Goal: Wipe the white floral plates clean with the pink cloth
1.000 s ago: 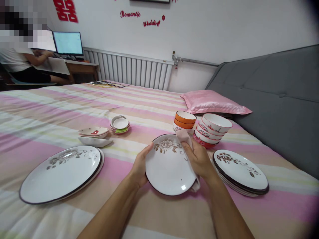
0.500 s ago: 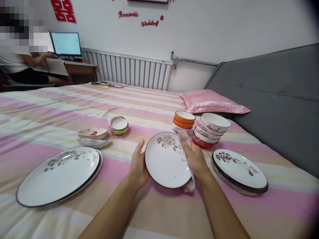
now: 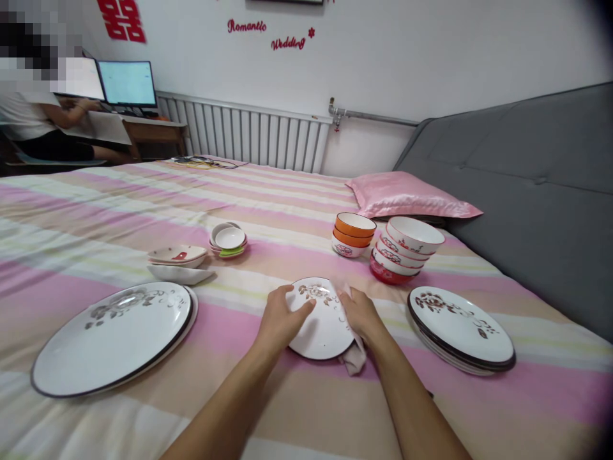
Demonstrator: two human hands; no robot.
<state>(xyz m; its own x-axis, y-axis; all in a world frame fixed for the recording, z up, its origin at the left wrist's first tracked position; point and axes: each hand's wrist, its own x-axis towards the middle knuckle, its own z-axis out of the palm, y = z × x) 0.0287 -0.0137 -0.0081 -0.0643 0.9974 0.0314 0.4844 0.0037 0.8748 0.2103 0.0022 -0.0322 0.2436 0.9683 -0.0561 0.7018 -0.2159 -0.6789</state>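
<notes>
A white plate (image 3: pixel 322 319) with a brown flower pattern and a dark rim lies low over the striped bedsheet (image 3: pixel 287 211). My left hand (image 3: pixel 280 321) grips its left edge, fingers curled over the rim. On the plate's right edge my right hand (image 3: pixel 360 314) presses a pale pink cloth (image 3: pixel 353 358), which hangs out below the hand.
A stack of matching plates (image 3: pixel 462 329) lies to the right, two large oval platters (image 3: pixel 112 335) to the left. Stacked bowls (image 3: pixel 407 249) and orange bowls (image 3: pixel 353 233) stand behind, small dishes (image 3: pixel 228 241) and shallow saucers (image 3: pixel 179 262) further left. A pink pillow (image 3: pixel 407 198) and grey headboard (image 3: pixel 541 191) are at right. Another person sits at a desk (image 3: pixel 43 121).
Both hands have lowered the plate and moved it away from me, toward the sheet. My left fingers now curl over the plate's face. The cloth stays on the right edge.
</notes>
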